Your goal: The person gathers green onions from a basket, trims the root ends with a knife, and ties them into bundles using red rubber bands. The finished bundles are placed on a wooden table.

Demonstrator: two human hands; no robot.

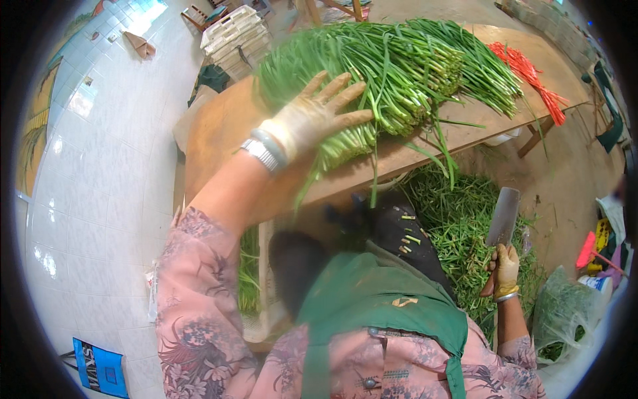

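Observation:
Spread over the wooden table [224, 124] lie bundles of garlic chives [394, 75], their pale cut ends towards me. My gloved left hand [319, 112] rests on the nearest bundle with its fingers spread; I cannot tell how firmly it presses. Some leaves at the left are blurred. Down at my right side, my gloved right hand [506, 269] grips the handle of a cleaver [503, 217], its broad blade pointing up and away. Behind the blade is a heap of chive trimmings [463, 224] on the floor.
Red plastic ties [531, 77] lie at the table's right end. A white crate [259, 319] holding greens is by my left leg. Stacked white crates [234, 35] stand beyond the table. A clear plastic bag [568, 309] with greens sits at right. Cut stem ends [411, 239] lie on my dark trousers.

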